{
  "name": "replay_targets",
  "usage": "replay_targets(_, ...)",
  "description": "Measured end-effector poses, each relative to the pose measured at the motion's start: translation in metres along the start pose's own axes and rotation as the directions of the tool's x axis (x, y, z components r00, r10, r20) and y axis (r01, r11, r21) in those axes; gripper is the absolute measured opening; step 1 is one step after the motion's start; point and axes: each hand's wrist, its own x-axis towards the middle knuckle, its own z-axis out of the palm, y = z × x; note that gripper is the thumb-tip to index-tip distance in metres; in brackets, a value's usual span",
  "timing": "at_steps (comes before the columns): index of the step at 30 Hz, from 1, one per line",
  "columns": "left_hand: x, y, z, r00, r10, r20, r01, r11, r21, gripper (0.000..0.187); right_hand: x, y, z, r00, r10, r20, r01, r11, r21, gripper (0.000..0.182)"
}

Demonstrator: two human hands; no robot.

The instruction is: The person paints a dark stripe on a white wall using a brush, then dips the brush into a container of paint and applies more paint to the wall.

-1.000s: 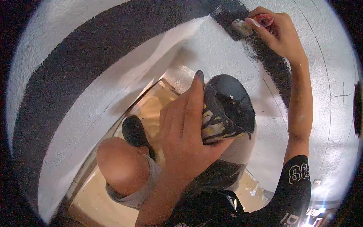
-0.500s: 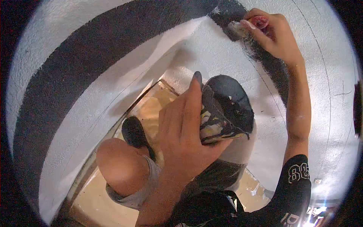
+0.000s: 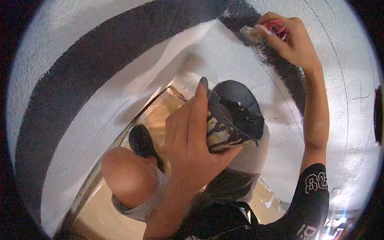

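My left hand (image 3: 192, 140) is wrapped round a paint-smeared container (image 3: 234, 116) with black paint inside, in the middle of the view. At the upper right, my right hand (image 3: 290, 38) grips a paintbrush (image 3: 274, 30) by its red handle part. The brush's whitish, dark-smudged head meets the wall at a black painted band (image 3: 282, 68). Patchy paint shows along the band's edge just below the brush. Thin drawn lines run over the white wall (image 3: 236, 60).
A wide black curved band (image 3: 80, 72) crosses the wall at the left. Below are my bare knee (image 3: 128, 176), a dark shoe (image 3: 141, 140) and a tan, paint-spotted floor (image 3: 108, 216). Bright items (image 3: 334, 230) show at the lower right corner.
The container in my left hand has shifted slightly left. My right hand and the brush have barely moved, still at the black band.
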Motion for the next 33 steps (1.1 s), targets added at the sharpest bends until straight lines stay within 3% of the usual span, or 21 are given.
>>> replay_targets(1,0.0,0.0,0.0,1.0,0.0,0.026,-0.001,1.0,0.016,0.12,-0.003,0.007,0.004,0.999,-0.027,-0.035,0.025,0.999,-0.048,0.019)
replay_targets(5,0.001,0.007,0.003,0.998,0.003,0.057,-0.006,0.999,0.044,0.119,-0.029,0.003,-0.015,0.996,0.027,-0.088,-0.038,0.992,-0.124,0.017)
replay_targets(8,0.003,0.015,0.018,0.997,0.01,0.075,-0.012,1.0,0.027,0.118,-0.077,-0.008,-0.019,0.94,0.156,-0.303,-0.188,0.979,-0.079,0.015)
replay_targets(10,0.001,0.027,0.03,0.989,-0.143,0.043,0.145,0.989,-0.027,0.119,-0.119,-0.009,-0.002,0.734,0.29,-0.614,-0.229,0.957,0.18,0.015)
replay_targets(12,-0.002,0.034,0.047,0.995,-0.1,-0.004,0.099,0.993,-0.061,0.119,-0.17,-0.022,0.025,0.489,0.538,-0.687,-0.213,0.837,0.504,0.017)
replay_targets(14,-0.004,0.035,0.059,0.998,-0.05,-0.039,0.046,0.994,-0.1,0.12,-0.208,-0.043,0.051,0.256,0.728,-0.637,-0.075,0.671,0.737,0.021)
replay_targets(16,-0.007,0.036,0.073,0.99,-0.076,-0.121,0.065,0.994,-0.087,0.122,-0.248,-0.059,0.079,0.125,0.854,-0.505,-0.009,0.51,0.86,0.023)
replay_targets(17,-0.009,0.029,0.069,0.991,-0.025,-0.133,0.023,1.0,-0.018,0.121,-0.254,-0.076,0.09,0.092,0.861,-0.5,0.009,0.501,0.865,0.023)
replay_targets(19,-0.01,0.029,0.072,0.991,-0.01,-0.137,0.006,1.0,-0.03,0.122,-0.266,-0.097,0.102,-0.001,0.968,-0.252,0.154,0.25,0.956,0.028)
replay_targets(23,-0.018,0.029,0.064,0.978,-0.016,-0.208,0.006,0.999,-0.049,0.12,-0.267,-0.112,0.114,0.078,0.992,-0.098,0.288,0.072,0.955,0.024)
replay_targets(24,-0.02,0.03,0.058,0.978,-0.016,-0.206,0.004,0.998,-0.056,0.12,-0.262,-0.119,0.113,0.075,0.992,-0.104,0.286,0.079,0.955,0.024)
replay_targets(26,-0.022,0.031,0.053,0.965,0.004,-0.261,-0.015,0.999,-0.041,0.101,-0.258,-0.123,0.119,0.119,0.991,-0.059,0.227,0.03,0.973,0.022)
replay_targets(29,-0.017,0.032,0.047,0.953,0.018,-0.301,-0.063,0.988,-0.141,0.096,-0.248,-0.125,0.126,0.187,0.98,-0.062,0.274,0.009,0.962,0.019)
replay_targets(30,-0.016,0.034,0.045,0.952,0.012,-0.304,-0.054,0.99,-0.132,0.096,-0.245,-0.127,0.128,0.204,0.977,-0.056,0.29,-0.006,0.957,0.018)
replay_targets(32,-0.013,0.041,0.045,0.901,-0.211,-0.38,0.097,0.95,-0.298,0.119,-0.234,-0.123,0.123,0.231,0.972,-0.03,0.262,-0.032,0.964,0.018)
replay_targets(33,-0.014,0.039,0.043,0.895,-0.222,-0.388,0.105,0.948,-0.3,0.119,-0.228,-0.119,0.12,0.246,0.969,-0.008,0.237,-0.053,0.97,0.017)
